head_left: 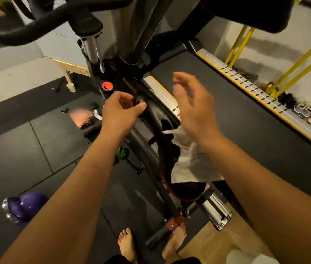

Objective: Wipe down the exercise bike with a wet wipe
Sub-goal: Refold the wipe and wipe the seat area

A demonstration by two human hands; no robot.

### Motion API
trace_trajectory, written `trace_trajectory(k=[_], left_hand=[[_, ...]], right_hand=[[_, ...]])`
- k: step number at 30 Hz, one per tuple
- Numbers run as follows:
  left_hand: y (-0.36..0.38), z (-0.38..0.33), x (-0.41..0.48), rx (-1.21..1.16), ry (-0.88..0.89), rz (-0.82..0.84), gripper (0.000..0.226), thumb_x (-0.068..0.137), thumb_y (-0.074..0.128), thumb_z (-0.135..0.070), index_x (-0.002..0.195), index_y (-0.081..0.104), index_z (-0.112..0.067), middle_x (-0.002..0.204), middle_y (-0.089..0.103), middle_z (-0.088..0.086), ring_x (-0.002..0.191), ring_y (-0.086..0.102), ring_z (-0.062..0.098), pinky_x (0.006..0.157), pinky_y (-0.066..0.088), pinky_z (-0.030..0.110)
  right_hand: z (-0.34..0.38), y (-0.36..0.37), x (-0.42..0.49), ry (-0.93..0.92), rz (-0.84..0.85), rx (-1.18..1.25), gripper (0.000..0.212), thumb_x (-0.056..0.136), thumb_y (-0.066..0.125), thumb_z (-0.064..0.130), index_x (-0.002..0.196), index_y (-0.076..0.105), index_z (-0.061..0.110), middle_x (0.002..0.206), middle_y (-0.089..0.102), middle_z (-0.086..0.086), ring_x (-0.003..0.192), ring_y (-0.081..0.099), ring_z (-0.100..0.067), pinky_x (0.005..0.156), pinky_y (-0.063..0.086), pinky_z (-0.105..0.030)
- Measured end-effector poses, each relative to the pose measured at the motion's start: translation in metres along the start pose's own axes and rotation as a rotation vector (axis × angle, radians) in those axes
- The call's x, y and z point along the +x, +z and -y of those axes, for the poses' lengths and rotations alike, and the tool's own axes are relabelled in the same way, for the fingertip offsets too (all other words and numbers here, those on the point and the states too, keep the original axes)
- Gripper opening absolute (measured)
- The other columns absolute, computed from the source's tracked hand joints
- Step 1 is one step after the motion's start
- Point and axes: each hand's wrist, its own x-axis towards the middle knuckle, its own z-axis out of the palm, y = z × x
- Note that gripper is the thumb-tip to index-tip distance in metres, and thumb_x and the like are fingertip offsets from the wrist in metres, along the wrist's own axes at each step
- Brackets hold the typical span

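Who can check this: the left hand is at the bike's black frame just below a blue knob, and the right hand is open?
Wrong colour: the head view shows a red knob, not blue. The left hand is at the bike's black frame just below it, and the right hand is open.

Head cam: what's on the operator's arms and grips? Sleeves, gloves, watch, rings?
Nothing worn. Left forearm and right forearm are bare to the frame edge, no sleeves. Left grip and right grip are ungloved; no watch, band or ring visible, though the right grip is motion-blurred.
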Motion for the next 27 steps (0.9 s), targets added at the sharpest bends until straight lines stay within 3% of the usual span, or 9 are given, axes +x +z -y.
trace_trajectory(k=[2, 4, 6, 10, 14, 17, 19, 22, 27], left_hand=[[0.005, 0.000, -0.005, 0.029, 0.035, -0.050, 0.027, 0.083, 0.076, -0.029, 0.105, 0.060, -0.024, 0.104, 0.063, -0.004, 0.093, 0.063, 0.011, 0.084, 0.055, 0.035], [0.014, 0.001, -0.007, 0.004, 0.059, -0.074, 0.017, 0.087, 0.071, -0.025, 0.101, 0.062, -0.024, 0.101, 0.063, -0.004, 0.092, 0.064, 0.013, 0.090, 0.055, 0.039], [0.016, -0.003, -0.005, -0.014, 0.051, -0.031, 0.010, 0.088, 0.071, -0.021, 0.095, 0.064, -0.023, 0.100, 0.065, -0.002, 0.095, 0.066, 0.018, 0.090, 0.057, 0.041], [0.005, -0.010, 0.007, 0.093, 0.042, 0.006, 0.015, 0.081, 0.078, -0.015, 0.082, 0.066, -0.023, 0.088, 0.069, 0.003, 0.087, 0.068, 0.024, 0.086, 0.057, 0.046], [0.004, -0.011, -0.006, 0.170, 0.101, -0.040, 0.016, 0.084, 0.067, -0.008, 0.079, 0.071, -0.023, 0.077, 0.071, -0.002, 0.076, 0.067, 0.015, 0.076, 0.059, 0.045], [-0.005, -0.009, -0.016, 0.168, 0.079, 0.025, 0.024, 0.089, 0.061, -0.002, 0.090, 0.075, -0.022, 0.082, 0.073, -0.004, 0.079, 0.068, 0.011, 0.077, 0.058, 0.039], [-0.012, -0.005, -0.021, 0.134, 0.070, 0.037, 0.021, 0.095, 0.060, -0.011, 0.101, 0.076, -0.023, 0.090, 0.073, -0.007, 0.083, 0.065, 0.005, 0.080, 0.055, 0.031], [-0.019, 0.006, -0.030, 0.028, 0.060, -0.015, 0.020, 0.097, 0.059, -0.016, 0.106, 0.074, -0.026, 0.100, 0.072, -0.010, 0.094, 0.065, 0.004, 0.090, 0.053, 0.028], [-0.023, 0.012, -0.040, -0.037, 0.065, -0.109, 0.021, 0.096, 0.059, -0.013, 0.105, 0.073, -0.025, 0.097, 0.070, -0.014, 0.090, 0.064, 0.001, 0.091, 0.055, 0.032]], right_hand=[[-0.009, -0.042, -0.021, 0.061, 0.134, -0.236, 0.035, 0.100, 0.043, 0.037, 0.127, 0.059, 0.022, 0.125, 0.061, 0.005, 0.119, 0.055, -0.013, 0.099, 0.044, -0.030], [-0.014, -0.061, -0.066, 0.109, 0.400, -0.720, 0.055, 0.095, 0.022, 0.056, 0.125, 0.056, 0.026, 0.123, 0.059, 0.003, 0.115, 0.056, -0.021, 0.091, 0.045, -0.034], [-0.019, -0.053, -0.089, 0.066, 0.529, -0.935, 0.065, 0.092, 0.009, 0.056, 0.131, 0.049, 0.021, 0.125, 0.056, -0.003, 0.110, 0.057, -0.027, 0.087, 0.047, -0.038], [-0.019, 0.005, -0.030, -0.094, 0.601, -0.876, 0.040, 0.099, 0.018, 0.040, 0.115, 0.046, 0.017, 0.106, 0.055, -0.013, 0.089, 0.060, -0.038, 0.062, 0.040, -0.041], [0.002, 0.064, 0.010, -0.065, 0.504, -0.737, 0.037, 0.103, 0.031, 0.038, 0.127, 0.046, 0.013, 0.113, 0.057, -0.017, 0.098, 0.059, -0.039, 0.070, 0.045, -0.041], [0.006, 0.050, -0.005, 0.041, 0.503, -0.687, 0.050, 0.099, 0.038, 0.050, 0.134, 0.038, 0.015, 0.121, 0.055, -0.014, 0.103, 0.059, -0.035, 0.070, 0.038, -0.036], [0.000, 0.017, -0.035, 0.078, 0.519, -0.768, 0.059, 0.091, 0.045, 0.059, 0.131, 0.036, 0.018, 0.120, 0.054, -0.007, 0.101, 0.058, -0.029, 0.071, 0.037, -0.036], [0.000, -0.011, -0.064, 0.125, 0.542, -0.940, 0.071, 0.082, 0.044, 0.072, 0.128, 0.037, 0.018, 0.117, 0.054, -0.002, 0.104, 0.054, -0.024, 0.088, 0.042, -0.041], [0.013, 0.061, 0.002, 0.205, 0.482, -0.819, 0.050, 0.084, 0.063, 0.042, 0.120, 0.046, 0.012, 0.109, 0.061, -0.012, 0.092, 0.060, -0.036, 0.068, 0.037, -0.034]])
